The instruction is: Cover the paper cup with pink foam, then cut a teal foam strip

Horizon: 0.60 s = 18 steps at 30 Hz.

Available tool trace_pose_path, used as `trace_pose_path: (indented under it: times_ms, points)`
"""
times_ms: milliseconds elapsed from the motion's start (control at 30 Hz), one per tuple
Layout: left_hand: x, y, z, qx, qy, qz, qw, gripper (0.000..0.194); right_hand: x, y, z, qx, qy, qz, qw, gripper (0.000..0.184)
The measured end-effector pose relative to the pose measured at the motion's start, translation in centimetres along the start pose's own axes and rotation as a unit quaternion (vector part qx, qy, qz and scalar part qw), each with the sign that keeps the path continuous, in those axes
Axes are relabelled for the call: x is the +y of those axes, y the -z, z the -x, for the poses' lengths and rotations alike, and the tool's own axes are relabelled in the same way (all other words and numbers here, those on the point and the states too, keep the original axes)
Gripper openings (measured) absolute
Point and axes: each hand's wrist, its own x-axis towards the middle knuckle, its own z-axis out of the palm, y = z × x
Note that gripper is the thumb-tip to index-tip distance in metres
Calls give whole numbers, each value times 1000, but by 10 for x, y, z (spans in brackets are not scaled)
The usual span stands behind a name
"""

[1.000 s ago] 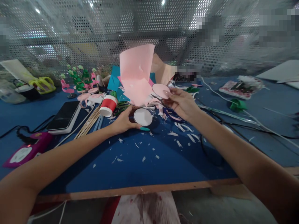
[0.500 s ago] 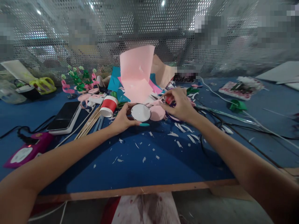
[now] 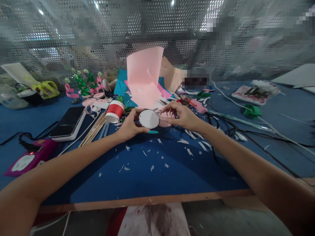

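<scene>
My left hand grips a small round white disc by its edge, just above the blue table. My right hand comes in from the right, its fingers pinched at the disc's right rim, over a pink paper circle that lies behind the disc. What the right fingertips pinch is too small to make out. A tall curled pink paper sheet stands directly behind both hands.
A red paper cup lies tipped left of the disc, beside wooden sticks. A phone and a magenta device sit far left. Cables run along the right. White scraps litter the table; its wooden edge is near me.
A second ago my right hand held the pink circle up; it set it down beside the disc, then moved left to the disc's rim. My left hand raised the disc slightly.
</scene>
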Motion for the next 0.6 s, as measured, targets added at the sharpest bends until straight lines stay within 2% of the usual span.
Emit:
trace_pose_path:
  times_ms: [167, 367, 600]
  points:
    - [0, 0, 0, -1, 2, 8, 1000, 72, 0, 3, -1, -8, -4, -27, 1000, 27]
    - [0, 0, 0, 1, 2, 9, 1000, 72, 1, 6, -1, -24, 16, -10, 1000, 27]
    - [-1, 0, 0, 0, 4, 2, 1000, 71, 2, 5, -1, -24, 8, -24, 999, 24]
